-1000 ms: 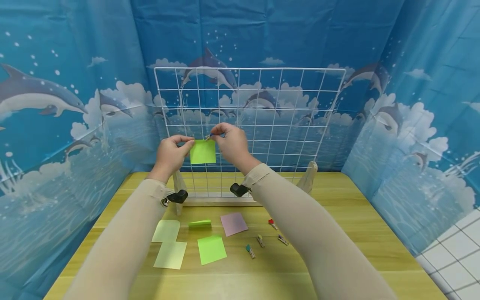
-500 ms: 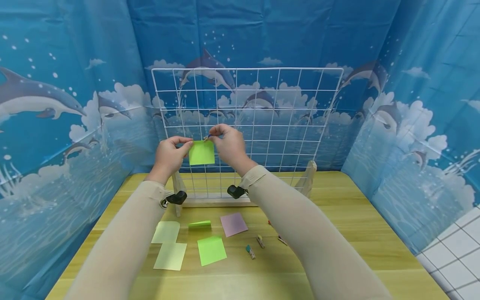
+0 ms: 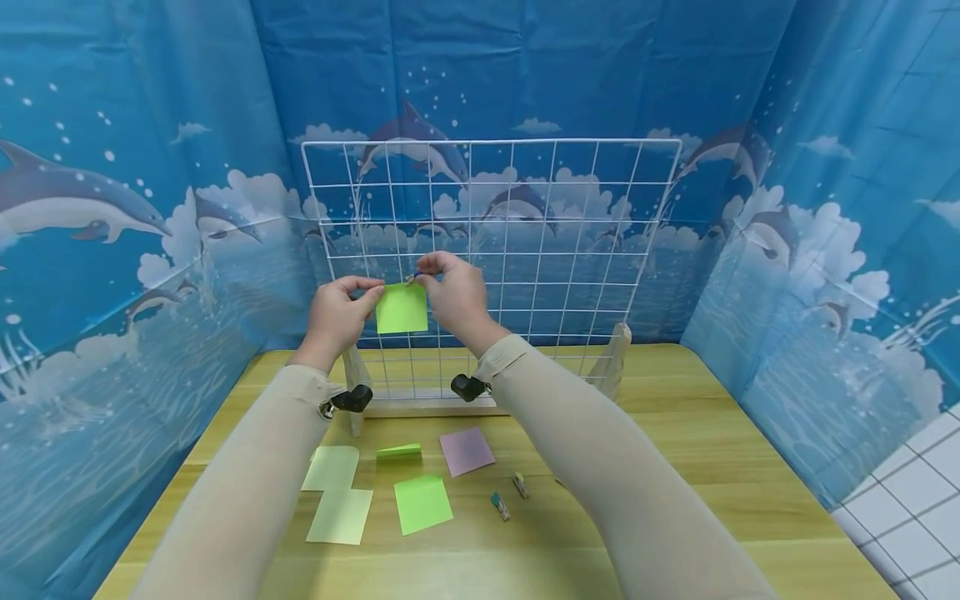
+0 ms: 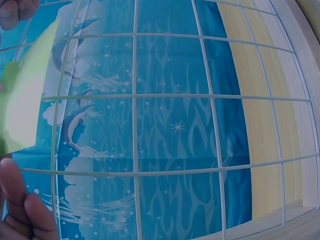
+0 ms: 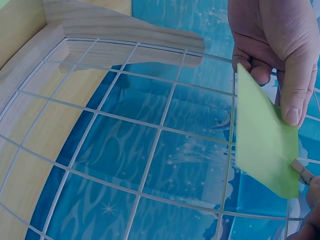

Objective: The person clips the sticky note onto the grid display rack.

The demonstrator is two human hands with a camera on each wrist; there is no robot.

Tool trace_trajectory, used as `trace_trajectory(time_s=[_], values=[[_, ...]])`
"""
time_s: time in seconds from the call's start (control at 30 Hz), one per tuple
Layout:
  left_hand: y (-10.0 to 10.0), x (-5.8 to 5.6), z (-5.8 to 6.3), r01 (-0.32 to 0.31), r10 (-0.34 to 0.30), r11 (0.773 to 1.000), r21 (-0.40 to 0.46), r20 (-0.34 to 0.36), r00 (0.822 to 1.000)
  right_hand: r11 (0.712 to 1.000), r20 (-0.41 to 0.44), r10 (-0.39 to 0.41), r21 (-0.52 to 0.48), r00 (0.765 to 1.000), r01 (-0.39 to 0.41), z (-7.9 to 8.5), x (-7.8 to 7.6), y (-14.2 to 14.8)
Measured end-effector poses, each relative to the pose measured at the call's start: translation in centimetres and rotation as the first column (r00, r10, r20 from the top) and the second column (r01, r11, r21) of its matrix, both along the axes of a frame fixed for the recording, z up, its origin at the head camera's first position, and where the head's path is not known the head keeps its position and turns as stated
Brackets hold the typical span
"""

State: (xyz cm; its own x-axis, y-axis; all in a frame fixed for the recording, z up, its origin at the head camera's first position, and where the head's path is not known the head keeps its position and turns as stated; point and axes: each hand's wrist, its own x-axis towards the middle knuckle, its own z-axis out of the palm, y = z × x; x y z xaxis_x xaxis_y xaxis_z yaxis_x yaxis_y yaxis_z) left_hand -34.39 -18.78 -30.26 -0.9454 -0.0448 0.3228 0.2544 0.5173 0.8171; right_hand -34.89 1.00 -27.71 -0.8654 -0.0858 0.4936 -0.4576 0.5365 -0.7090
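A bright green sticky note (image 3: 402,310) is held up against the white wire grid (image 3: 491,142). My left hand (image 3: 336,317) pinches its upper left corner between thumb and fingers. At the top edge, toward the right, my right hand (image 3: 459,296) pinches a small wooden clothespin (image 5: 301,170). In the right wrist view the clothespin's tip meets the note's edge; whether it also bites a wire is hard to tell. The left wrist view catches only part of the note (image 4: 25,105) and some fingertips.
On the table (image 3: 675,450) lie a purple note (image 3: 467,452), a flat green note (image 3: 423,505), a folded green note (image 3: 398,452) and two pale notes (image 3: 340,517). Clothespins (image 3: 500,506) lie right of them, partly behind my right forearm. A wooden base (image 3: 420,408) supports the grid.
Both hands stay at the note with little movement, as the head view shifts slightly. My right forearm now covers the red clothespin and most of another on the table.
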Motion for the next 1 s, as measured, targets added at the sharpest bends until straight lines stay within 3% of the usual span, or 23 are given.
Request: trace_trajectory(time_s=[0.4, 1.0], values=[[-0.11, 0.02, -0.17, 0.015, -0.015, 1.0, -0.001, -0.025, 1.0, 0.995, -0.073, 0.01, 0.098, 0.997, -0.003, -0.36, -0.2, -0.22], [-0.13, -0.27, -0.55, 0.02, -0.02, 1.0, 0.004, -0.036, 0.999, 0.979, -0.054, 0.0, 0.203, 0.999, 0.011, 0.17, -0.14, -0.22]])
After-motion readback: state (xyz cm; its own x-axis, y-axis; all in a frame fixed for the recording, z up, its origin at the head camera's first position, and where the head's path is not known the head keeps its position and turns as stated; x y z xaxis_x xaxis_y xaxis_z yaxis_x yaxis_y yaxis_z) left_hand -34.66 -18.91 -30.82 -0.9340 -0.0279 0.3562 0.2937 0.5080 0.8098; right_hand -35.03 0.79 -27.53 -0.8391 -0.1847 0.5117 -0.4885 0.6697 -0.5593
